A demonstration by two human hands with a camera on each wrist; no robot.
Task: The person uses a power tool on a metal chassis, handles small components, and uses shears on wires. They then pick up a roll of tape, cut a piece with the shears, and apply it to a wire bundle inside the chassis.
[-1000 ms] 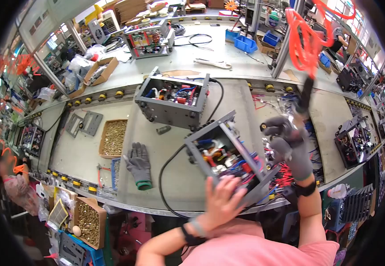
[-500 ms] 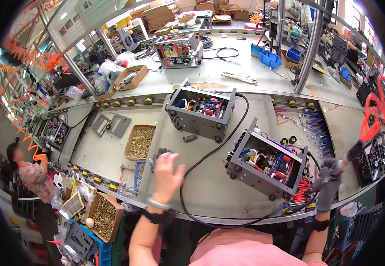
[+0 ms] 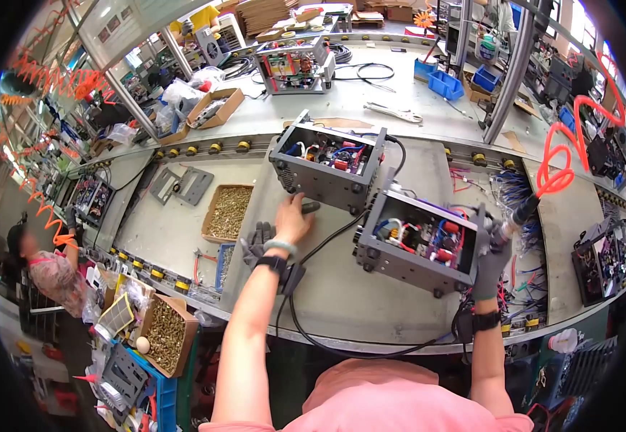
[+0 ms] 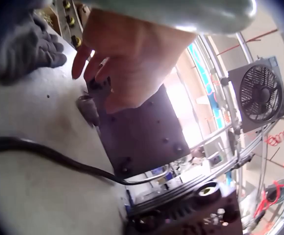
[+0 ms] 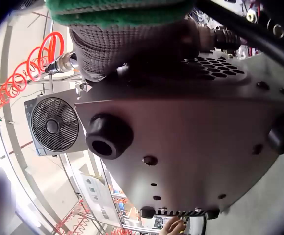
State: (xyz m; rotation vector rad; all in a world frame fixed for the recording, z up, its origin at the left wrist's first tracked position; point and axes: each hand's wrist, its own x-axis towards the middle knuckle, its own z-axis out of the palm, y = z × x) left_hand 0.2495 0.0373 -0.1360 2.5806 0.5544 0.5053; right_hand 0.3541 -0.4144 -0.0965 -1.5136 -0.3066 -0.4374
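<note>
My bare left hand [image 3: 293,222] reaches down beside the front of the rear open metal case [image 3: 327,180], fingers loosely bent. Near its fingertips, a small dark grey cylinder [image 4: 88,108] lies on the bench, outside the grasp. A grey work glove [image 3: 257,243] lies by that wrist. My gloved right hand [image 3: 492,263] is at the right end of the nearer open case [image 3: 417,245], which has wires and circuit parts inside. It grips an air screwdriver [image 3: 523,210] on an orange coiled hose; the glove hides part of the tool. The case's black feet [image 5: 107,136] show in the right wrist view.
A black power cable [image 3: 306,317] loops along the bench's front. A box of brass-coloured fittings [image 3: 228,210] and flat grey plates [image 3: 182,186] sit left. Bundled wires [image 3: 518,194] lie to the right. Beyond the rollers stands another open case [image 3: 295,66].
My left hand left the nearer case and moved left, then forward beside the rear case. The nearer case has turned and moved right. My right hand carried the air screwdriver to its right end.
</note>
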